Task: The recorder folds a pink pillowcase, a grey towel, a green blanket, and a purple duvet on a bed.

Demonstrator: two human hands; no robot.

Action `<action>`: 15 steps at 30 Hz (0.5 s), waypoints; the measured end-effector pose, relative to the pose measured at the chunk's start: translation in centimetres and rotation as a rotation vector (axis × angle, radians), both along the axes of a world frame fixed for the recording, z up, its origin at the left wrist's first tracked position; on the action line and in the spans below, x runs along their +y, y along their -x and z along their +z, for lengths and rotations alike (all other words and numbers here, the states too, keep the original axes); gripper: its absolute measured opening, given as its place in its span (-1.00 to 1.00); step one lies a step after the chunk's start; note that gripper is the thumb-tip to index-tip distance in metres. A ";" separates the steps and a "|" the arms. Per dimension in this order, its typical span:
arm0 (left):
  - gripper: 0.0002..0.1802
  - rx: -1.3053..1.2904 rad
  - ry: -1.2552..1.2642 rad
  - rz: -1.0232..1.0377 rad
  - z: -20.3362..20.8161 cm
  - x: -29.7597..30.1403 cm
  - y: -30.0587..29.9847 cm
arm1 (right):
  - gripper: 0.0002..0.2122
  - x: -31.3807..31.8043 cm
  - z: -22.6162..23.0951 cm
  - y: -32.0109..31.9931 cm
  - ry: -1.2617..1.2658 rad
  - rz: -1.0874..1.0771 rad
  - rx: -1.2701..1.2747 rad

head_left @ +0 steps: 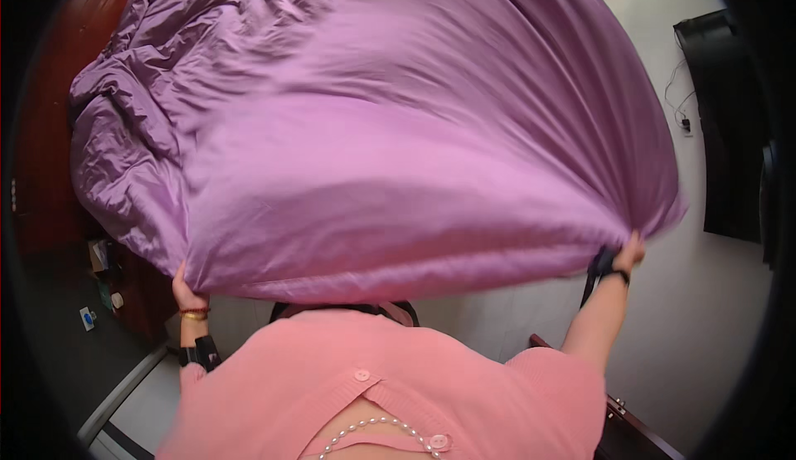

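Observation:
A large, shiny purple duvet cover [356,153] spreads out in front of me and billows up in the middle. My left hand [189,290] is closed on its near edge at the left. Farther out to the right, my right hand [632,254] grips the near right corner, where folds fan out from the fist. Between the two hands the near edge hangs in a shallow curve. The left part of the cloth is crumpled, while the middle is smoother. What lies under the cloth is hidden.
Reddish-brown wooden furniture [50,120] stands along the left, with small items [104,269] by its lower end. A black flat screen [730,120] is at the right, near a loose cable [681,99]. At lower left is a white-edged piece [124,394]; at lower right, dark wooden furniture [634,431].

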State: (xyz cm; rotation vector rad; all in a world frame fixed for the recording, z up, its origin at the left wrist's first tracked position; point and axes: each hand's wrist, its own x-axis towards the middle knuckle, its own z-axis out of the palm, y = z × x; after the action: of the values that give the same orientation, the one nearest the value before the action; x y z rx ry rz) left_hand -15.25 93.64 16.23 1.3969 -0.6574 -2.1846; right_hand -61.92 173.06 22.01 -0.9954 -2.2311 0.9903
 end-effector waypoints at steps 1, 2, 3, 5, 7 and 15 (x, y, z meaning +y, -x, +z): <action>-0.63 0.003 -0.040 -0.037 -0.5 0.6 1.2 | -0.65 3.7 -0.7 -5.0 -0.179 -0.118 -0.068; -0.63 -0.003 -0.068 -0.074 -0.3 1.0 2.0 | -0.59 4.9 -2.0 -9.0 -0.132 -0.202 -0.046; -0.63 -0.015 -0.069 -0.079 0.1 1.0 2.3 | -0.60 5.9 -3.3 -12.4 -0.259 -0.278 -0.189; -0.62 -0.023 -0.088 -0.154 0.8 1.0 3.3 | -0.60 5.5 -6.0 -18.0 -0.192 -0.411 -0.383; -0.62 -0.043 -0.098 -0.167 -0.9 0.5 2.5 | -0.55 5.5 -8.7 -22.0 -0.263 -0.425 -0.620; -0.62 -0.464 0.048 0.133 -2.6 -3.5 -7.2 | -0.64 3.0 -17.7 -31.4 -0.065 -0.417 -0.894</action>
State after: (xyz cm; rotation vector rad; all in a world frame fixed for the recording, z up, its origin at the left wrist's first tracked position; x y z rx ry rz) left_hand -8.02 90.13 13.64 1.8831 -0.7432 -1.7401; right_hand -30.54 176.06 4.31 -2.0545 -2.4845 0.2841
